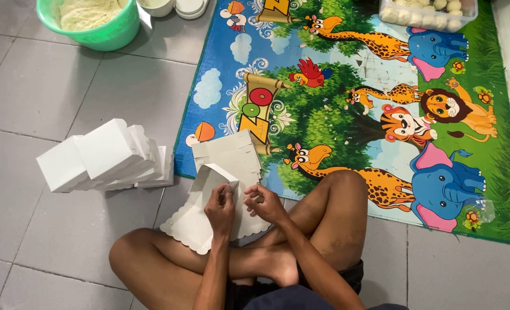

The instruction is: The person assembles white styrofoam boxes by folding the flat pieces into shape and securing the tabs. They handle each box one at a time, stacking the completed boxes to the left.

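Observation:
I sit cross-legged on a grey tiled floor. My left hand [220,211] grips a half-folded white cardboard box blank [200,204] with scalloped edges, one flap raised. My right hand [264,202] pinches the same blank's right side, fingers curled. Just beyond the hands lies a stack of flat grey-white box blanks [229,154], partly on the mat. To the left, a pile of folded white boxes [103,156] leans over on the floor.
A colourful animal-print mat [352,97] covers the floor ahead. A green basin of pale dough [91,20] stands at the far left beside white lids [189,7]. A clear tray of pale balls [427,12] sits at the far right.

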